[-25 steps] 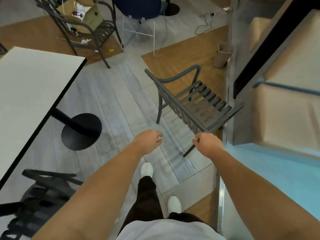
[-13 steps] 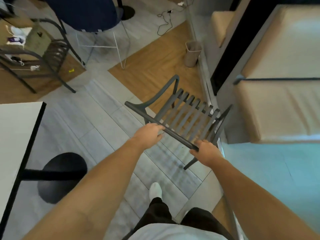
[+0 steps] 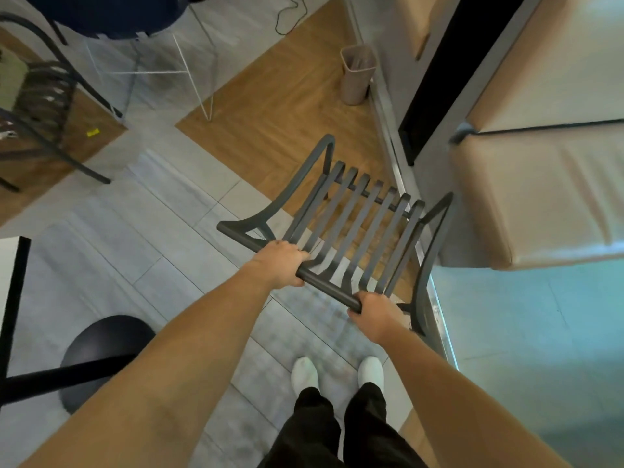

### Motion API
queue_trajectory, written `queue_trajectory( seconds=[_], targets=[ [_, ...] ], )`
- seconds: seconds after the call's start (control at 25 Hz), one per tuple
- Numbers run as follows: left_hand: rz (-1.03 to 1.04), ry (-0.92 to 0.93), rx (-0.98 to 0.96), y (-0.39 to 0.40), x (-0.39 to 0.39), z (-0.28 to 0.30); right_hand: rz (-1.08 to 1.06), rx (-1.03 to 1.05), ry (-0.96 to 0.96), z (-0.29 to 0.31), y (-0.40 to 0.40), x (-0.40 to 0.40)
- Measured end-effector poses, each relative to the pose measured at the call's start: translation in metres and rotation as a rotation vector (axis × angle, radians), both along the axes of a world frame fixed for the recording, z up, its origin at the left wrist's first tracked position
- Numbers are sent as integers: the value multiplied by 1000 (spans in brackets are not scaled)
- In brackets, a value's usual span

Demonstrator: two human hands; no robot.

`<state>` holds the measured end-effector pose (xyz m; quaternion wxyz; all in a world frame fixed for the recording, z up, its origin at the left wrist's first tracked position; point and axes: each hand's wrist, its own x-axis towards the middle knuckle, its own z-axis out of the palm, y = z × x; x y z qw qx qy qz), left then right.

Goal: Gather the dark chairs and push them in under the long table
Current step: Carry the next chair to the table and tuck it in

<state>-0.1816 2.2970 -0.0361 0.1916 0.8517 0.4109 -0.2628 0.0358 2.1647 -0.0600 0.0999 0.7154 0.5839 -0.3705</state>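
**Both hands on the chair back, ready to haul it to the worktop**

The fingers of the left hand [image 3: 280, 263] curl over the top rail of the dark chair [image 3: 351, 224], and those of the right hand [image 3: 374, 315] wrap the same rail nearer its right end, so both are grasping it. The chair stands just ahead of the person's feet, its seat facing away, close beside the tan bench [image 3: 540, 197] on the right. The worktop [image 3: 15, 298] shows only as a dark-edged corner at the far left, over a round black base [image 3: 101, 342].

This looks like the gathering step. Next the chair probably needs turning left, clear of the bench, then sliding under the worktop without catching that base.
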Motion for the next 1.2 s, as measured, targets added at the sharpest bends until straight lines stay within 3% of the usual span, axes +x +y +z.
queue_trajectory(
  seconds=[0.2,0.6,1.2],
  targets=[
    [-32,158,68,2,1,-18,9,-50,-32,-13,6,1],
    [43,186,135,-28,5,-22,87,-20,-55,-14,-9,8],
    [587,275,64,-220,25,-24,721,25,-19,-6,-65,52]
  ],
)
